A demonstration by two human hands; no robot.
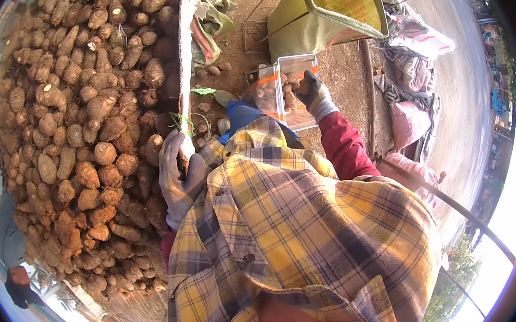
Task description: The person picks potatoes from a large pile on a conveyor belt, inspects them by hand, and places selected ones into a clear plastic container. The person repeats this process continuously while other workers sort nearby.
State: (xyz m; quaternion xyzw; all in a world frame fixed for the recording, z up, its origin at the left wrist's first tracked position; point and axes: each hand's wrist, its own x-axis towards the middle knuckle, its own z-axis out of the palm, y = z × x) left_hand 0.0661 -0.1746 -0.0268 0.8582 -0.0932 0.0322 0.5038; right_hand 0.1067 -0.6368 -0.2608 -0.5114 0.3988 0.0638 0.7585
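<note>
My left hand (178,179), in a grey glove, lies on the rim board (184,43) of the bin of taro corms, its fingers on the pile's side and its thumb on the other. Several brown, hairy taro corms (105,153) are heaped beside it. My right hand (314,94), in a dark-palmed grey glove, is closed at the right rim of a clear plastic bag (302,111) with an orange band, stretched on a metal wire frame. Small corms (289,94) lie inside the bag. The fingertips are hidden from me.
A large yellow-green woven sack (290,29) hangs open on a wire stand beyond the bag. Crumpled sacks (411,69) and a pink sack (411,122) lie to the right, past a pole (369,96). Another person (9,238) is at the far left.
</note>
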